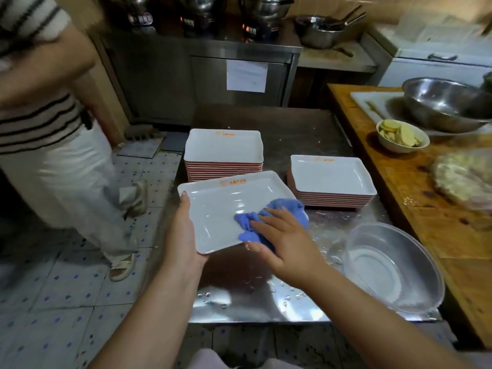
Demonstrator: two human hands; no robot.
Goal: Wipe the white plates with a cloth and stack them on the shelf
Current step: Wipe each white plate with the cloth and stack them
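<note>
My left hand point(183, 233) grips the left edge of a white rectangular plate point(215, 206), held tilted above the steel table. A blue cloth point(266, 222) lies bunched on the plate's right part, and my right hand point(282, 235) presses it down with fingers spread over it. Behind the plate stands a tall stack of white plates point(223, 145) with red undersides. To the right sits a lower stack of white plates point(330, 174).
A steel basin point(415, 265) with some water sits at the wet steel table's point(266, 302) front right. A wooden counter point(426, 209) on the right carries a small bowl of slices point(402, 135) and a big metal bowl point(447, 102). A person point(53, 129) stands at left on the tiled floor.
</note>
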